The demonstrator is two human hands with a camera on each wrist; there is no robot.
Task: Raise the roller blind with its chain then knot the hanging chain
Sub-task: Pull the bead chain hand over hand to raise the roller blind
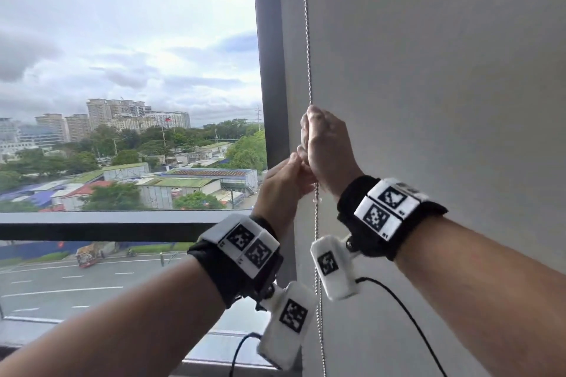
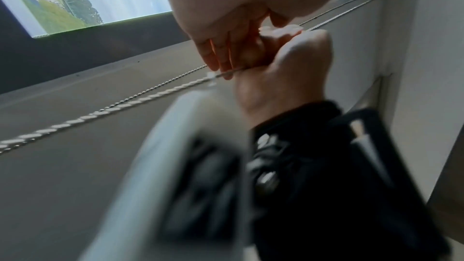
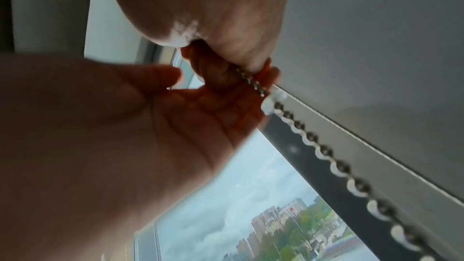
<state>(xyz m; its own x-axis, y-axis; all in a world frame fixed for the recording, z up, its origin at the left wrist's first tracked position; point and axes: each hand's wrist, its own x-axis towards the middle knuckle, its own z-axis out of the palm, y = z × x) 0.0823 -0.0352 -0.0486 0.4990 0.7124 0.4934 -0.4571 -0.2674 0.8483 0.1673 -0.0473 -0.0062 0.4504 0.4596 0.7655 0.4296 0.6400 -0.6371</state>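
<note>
A metal bead chain (image 1: 310, 70) hangs along the left edge of the lowered grey roller blind (image 1: 444, 70). My right hand (image 1: 324, 144) grips the chain in a fist at about chest height, thumb uppermost. Just below it, my left hand (image 1: 281, 184) has its fingers curled on the chain. In the left wrist view the chain (image 2: 165, 92) runs as two strands up to the right hand (image 2: 288, 66) and the left hand (image 2: 226, 17). A clear connector (image 1: 317, 200) sits on the chain right under the hands. In the right wrist view the beads (image 3: 311, 138) come out beneath the right hand (image 3: 200, 7), beside the left palm (image 3: 125, 126).
A dark window post (image 1: 269, 70) stands just left of the chain, with uncovered glass and a city view beyond. A horizontal frame rail (image 1: 107, 223) crosses lower left. Black camera cables (image 1: 407, 312) hang from my wrists near the chain's lower part.
</note>
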